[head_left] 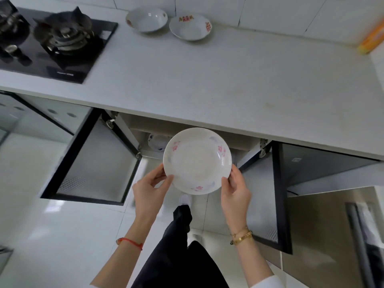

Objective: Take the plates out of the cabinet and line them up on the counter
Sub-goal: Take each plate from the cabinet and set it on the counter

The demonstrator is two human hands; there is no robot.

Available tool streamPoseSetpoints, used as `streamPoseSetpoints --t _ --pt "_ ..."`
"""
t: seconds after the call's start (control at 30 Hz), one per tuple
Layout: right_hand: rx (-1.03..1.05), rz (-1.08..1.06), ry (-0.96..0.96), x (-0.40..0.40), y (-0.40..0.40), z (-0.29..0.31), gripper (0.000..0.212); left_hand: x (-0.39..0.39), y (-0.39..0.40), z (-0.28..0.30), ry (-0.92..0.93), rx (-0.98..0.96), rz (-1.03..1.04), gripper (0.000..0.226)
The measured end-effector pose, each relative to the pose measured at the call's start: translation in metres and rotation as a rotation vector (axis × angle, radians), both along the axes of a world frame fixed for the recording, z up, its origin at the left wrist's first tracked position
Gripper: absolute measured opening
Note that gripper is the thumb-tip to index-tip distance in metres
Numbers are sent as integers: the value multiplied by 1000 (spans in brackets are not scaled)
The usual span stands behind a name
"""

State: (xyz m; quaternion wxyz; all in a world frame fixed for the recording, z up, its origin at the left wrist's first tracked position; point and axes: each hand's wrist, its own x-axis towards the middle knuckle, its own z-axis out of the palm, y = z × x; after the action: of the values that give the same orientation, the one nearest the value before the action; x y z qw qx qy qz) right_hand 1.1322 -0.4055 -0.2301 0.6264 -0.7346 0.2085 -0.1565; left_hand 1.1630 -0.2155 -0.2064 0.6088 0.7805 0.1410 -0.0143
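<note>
A white plate with pink flowers point(197, 161) hangs level in front of the open cabinet point(245, 142), below the counter's front edge. My left hand point(152, 186) pinches its left rim, thumb on top. My right hand point(235, 188) grips its right rim the same way. Inside the cabinet another plate with blue marks point(156, 141) stands partly hidden behind the held one. Two white plates rest side by side at the back of the counter point(228, 80): one point(146, 19) on the left, one with red marks point(190, 27) on the right.
A black gas hob point(52, 40) fills the counter's left end. A yellow box point(372, 40) lies at the far right by the wall. Both cabinet doors stand open, the left door point(93, 163) and the right door point(280, 196), flanking my legs.
</note>
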Motion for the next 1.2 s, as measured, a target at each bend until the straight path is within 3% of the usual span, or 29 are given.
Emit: streamPoseSetpoints --t 0.37,0.83,1.2 --pt "-46 19 -101 38 -4 75 42 45 3 71 -97 -38 -52 38" --pt "-41 -85 -134 184 -5 105 43 215 -5 95 -123 -72 -193 34" --pt "-99 -138 -74 259 -36 101 40 298 -35 93 -104 -44 -234 33"
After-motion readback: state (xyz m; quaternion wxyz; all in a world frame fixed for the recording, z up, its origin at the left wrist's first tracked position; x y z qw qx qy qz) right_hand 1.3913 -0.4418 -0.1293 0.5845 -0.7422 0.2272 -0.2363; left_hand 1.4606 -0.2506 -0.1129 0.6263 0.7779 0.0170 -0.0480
